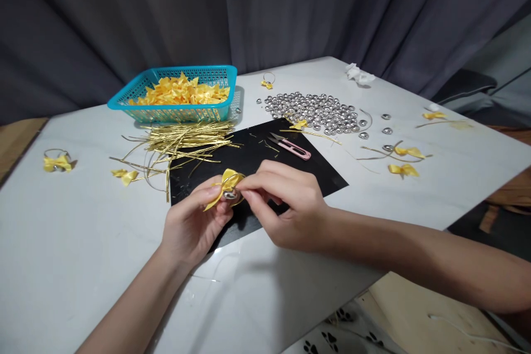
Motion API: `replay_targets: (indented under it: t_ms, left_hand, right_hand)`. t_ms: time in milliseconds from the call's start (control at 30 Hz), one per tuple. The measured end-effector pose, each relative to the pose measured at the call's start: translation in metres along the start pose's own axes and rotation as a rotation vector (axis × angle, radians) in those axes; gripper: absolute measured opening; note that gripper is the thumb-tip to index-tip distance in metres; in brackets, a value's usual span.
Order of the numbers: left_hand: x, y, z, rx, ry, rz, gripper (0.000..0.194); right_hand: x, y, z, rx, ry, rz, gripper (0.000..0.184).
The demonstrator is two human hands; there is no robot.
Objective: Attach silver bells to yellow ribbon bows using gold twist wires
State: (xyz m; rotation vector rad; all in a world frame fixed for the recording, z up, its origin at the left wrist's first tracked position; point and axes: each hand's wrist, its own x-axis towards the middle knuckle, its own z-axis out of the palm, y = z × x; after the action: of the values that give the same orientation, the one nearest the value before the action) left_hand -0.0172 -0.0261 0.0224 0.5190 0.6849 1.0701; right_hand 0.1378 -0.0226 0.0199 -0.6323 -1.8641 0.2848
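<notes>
Between thumb and fingers, my left hand (198, 222) grips a yellow ribbon bow (230, 178) over the black mat. A shiny silver bead (229, 194) sits against the bow, facing me. Thin gold wire (239, 177) loops around the two. My right hand (286, 202) pinches at the right side of this loop, thumb and index finger pressed together; the wire appears to be between them, though the fingertips partly hide it. Beyond the right hand, pink-handled thread snips (292, 147) lie on the black mat (244, 149).
A blue basket (174, 106) of yellow bows stands at the back left, with a pile of gold wires (186, 141) before it. Many silver beads (313, 110) lie at the back. Bow-and-wire loops (58, 162) and loose bows (403, 170) are scattered on the white table (103, 265).
</notes>
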Motion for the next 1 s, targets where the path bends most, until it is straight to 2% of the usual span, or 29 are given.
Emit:
replay_targets:
  t_ms: [367,567,833,933,1000]
  left_hand:
    - [0.000,-0.001,0.003,0.131,0.087,0.048,0.013]
    - [-0.003,0.001,0.009,0.237,0.074,0.120,0.013]
    - [-0.009,0.006,0.019,0.386,0.038,0.245,0.011]
    - [-0.010,0.006,0.021,0.394,0.050,0.247,0.011]
    - [-0.010,0.005,0.020,0.323,0.059,0.216,0.013]
  right_hand:
    - [-0.001,0.005,-0.001,0.003,-0.076,0.010,0.016]
    - [-0.005,0.008,0.003,0.043,-0.051,0.008,0.014]
    - [-0.007,0.012,0.002,0.012,0.013,-0.148,0.015]
    - [-0.006,0.008,0.002,0.002,0.022,-0.128,0.014]
    - [-0.005,0.007,0.003,0.004,0.037,-0.106,0.013]
